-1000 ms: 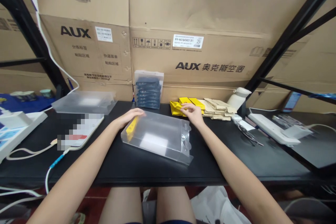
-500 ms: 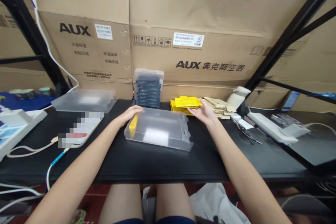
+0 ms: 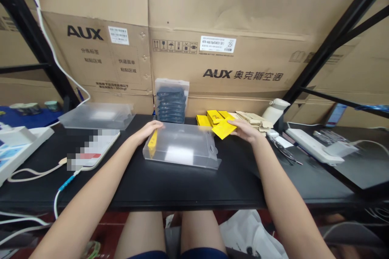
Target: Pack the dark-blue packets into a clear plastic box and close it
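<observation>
A clear plastic box (image 3: 191,139) lies in front of me with its flap end to the right. One yellow packet (image 3: 152,143) stands inside it against the left wall. My left hand (image 3: 151,130) is closed on the box's back left corner; its fingertips are partly hidden. Between the thumb and fingers of my right hand (image 3: 246,130) is a single yellow packet (image 3: 224,129), tilted beside the box's open right end. More yellow packets (image 3: 214,116) lie in a pile just behind it.
A clear box of dark packets (image 3: 172,103) stands at the back. Kraft packets (image 3: 253,120), a white bottle (image 3: 276,111) and glasses (image 3: 284,150) are on the right. Another clear box (image 3: 96,115), a phone (image 3: 101,149) and power strips (image 3: 314,145) sit around the black table (image 3: 188,188).
My right hand has drawn one yellow packet off the pile and turned it toward the box. The left hand keeps its hold, and the box has barely shifted.
</observation>
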{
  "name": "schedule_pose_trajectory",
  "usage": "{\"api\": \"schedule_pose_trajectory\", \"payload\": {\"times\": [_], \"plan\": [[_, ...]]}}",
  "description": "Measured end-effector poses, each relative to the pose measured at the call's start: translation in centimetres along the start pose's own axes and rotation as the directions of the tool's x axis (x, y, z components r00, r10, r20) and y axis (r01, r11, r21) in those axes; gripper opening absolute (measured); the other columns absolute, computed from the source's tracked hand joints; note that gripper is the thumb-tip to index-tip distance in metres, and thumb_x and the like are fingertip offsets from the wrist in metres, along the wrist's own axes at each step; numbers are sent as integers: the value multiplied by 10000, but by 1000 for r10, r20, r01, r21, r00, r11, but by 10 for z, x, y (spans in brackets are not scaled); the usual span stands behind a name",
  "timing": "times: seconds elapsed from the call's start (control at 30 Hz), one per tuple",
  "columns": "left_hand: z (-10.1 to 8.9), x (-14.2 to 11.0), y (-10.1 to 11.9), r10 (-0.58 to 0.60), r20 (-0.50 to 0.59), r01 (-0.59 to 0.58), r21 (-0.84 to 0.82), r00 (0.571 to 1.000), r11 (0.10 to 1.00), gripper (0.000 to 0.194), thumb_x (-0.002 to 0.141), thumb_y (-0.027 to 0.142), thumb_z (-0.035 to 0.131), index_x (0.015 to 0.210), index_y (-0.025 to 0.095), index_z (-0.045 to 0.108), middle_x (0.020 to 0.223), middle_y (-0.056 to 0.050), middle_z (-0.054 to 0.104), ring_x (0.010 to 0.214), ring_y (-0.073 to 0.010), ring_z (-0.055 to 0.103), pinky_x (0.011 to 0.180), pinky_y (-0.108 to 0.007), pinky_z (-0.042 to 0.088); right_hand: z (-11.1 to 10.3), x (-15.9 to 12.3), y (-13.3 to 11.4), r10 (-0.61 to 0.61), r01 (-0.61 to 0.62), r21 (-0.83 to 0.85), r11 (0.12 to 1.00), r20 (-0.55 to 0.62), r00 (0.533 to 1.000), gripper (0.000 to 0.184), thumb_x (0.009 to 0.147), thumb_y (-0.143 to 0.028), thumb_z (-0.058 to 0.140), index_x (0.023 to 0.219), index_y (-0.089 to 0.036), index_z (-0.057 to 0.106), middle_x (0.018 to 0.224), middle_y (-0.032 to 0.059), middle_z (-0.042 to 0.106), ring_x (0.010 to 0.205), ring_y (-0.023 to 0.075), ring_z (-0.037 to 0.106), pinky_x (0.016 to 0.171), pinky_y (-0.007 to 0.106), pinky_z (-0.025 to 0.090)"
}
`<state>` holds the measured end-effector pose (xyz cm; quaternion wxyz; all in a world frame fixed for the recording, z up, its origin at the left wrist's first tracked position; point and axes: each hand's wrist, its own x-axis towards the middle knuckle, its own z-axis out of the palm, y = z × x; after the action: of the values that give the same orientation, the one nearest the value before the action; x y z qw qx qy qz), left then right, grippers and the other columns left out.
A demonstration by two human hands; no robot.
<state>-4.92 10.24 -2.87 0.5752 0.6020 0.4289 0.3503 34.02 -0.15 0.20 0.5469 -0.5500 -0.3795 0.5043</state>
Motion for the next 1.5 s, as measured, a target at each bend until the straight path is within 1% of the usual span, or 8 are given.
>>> {"api": "schedule_pose_trajectory", "payload": {"times": [0.13, 0.33, 0.43, 0.53, 0.73, 0.9, 1.17, 1.5], "plan": [[0, 0, 1, -2, -4, 2, 8, 1000, 1000, 329, 579, 412, 726, 794, 169, 669, 859, -52, 723, 774, -221, 645, 718, -329, 478, -10, -7, 2, 96, -91, -108, 990, 44, 994, 183, 747, -119, 712, 928, -137, 693, 863, 110, 756, 713, 204, 729, 528, 259, 615], [0, 2, -2, 39, -16, -38, 61, 999, 997, 308, 610, 410, 684, 799, 167, 668, 912, -59, 721, 877, -238, 643, 794, -340, 476, 0, -4, 11, 194, -162, -187, 969, 168, 966, 212, 732, -136, 730, 941, -121, 695, 918, 123, 750, 753, 204, 727, 555, 248, 617], [0, 5, -4, 80, -25, -78, 100, 996, 992, 286, 633, 408, 645, 790, 169, 661, 918, -55, 718, 938, -244, 634, 850, -347, 465, 2, -2, 11, 177, -144, -160, 977, 221, 959, 186, 772, -137, 688, 958, -131, 676, 922, 108, 747, 776, 190, 723, 596, 248, 620], [-2, 9, -8, 125, -34, -119, 145, 992, 982, 272, 636, 405, 620, 766, 170, 656, 899, -53, 712, 974, -250, 620, 900, -351, 443, 2, -1, 12, 133, -108, -103, 989, 278, 951, 190, 785, -109, 639, 968, -163, 643, 972, 90, 738, 858, 188, 716, 734, 305, 618], [-4, 14, -13, 181, -35, -170, 202, 983, 964, 275, 645, 423, 590, 741, 173, 653, 882, -52, 707, 966, -255, 620, 924, -367, 434, 1, 2, 21, 51, -41, -33, 999, 407, 912, 347, 672, -45, 676, 989, -180, 631, 1114, 74, 701, 997, 191, 676, 918, 327, 538], [-3, 15, -12, 188, -44, -173, 228, 981, 958, 271, 652, 422, 578, 738, 172, 641, 871, -56, 709, 951, -254, 626, 916, -367, 439, 5, 5, 29, 14, 1, -29, 1000, 484, 875, 436, 606, -58, 752, 1003, -192, 632, 1055, 47, 714, 948, 167, 676, 888, 296, 517], [-3, 17, -15, 188, -44, -171, 256, 981, 951, 288, 668, 436, 577, 781, 178, 638, 889, -50, 710, 957, -254, 628, 904, -358, 441, 18, 2, 31, 63, 26, -147, 989, 568, 820, 338, 625, -113, 797, 941, -148, 682, 982, 43, 711, 895, 151, 661, 868, 283, 483], [-6, 20, -21, 192, -47, -173, 266, 980, 948, 287, 688, 440, 578, 794, 184, 654, 912, -46, 704, 970, -255, 620, 906, -363, 437, 29, -2, 29, 134, 51, -299, 953, 564, 815, 353, 615, -148, 814, 959, -132, 735, 933, 51, 736, 787, 128, 656, 782, 256, 494]]}}
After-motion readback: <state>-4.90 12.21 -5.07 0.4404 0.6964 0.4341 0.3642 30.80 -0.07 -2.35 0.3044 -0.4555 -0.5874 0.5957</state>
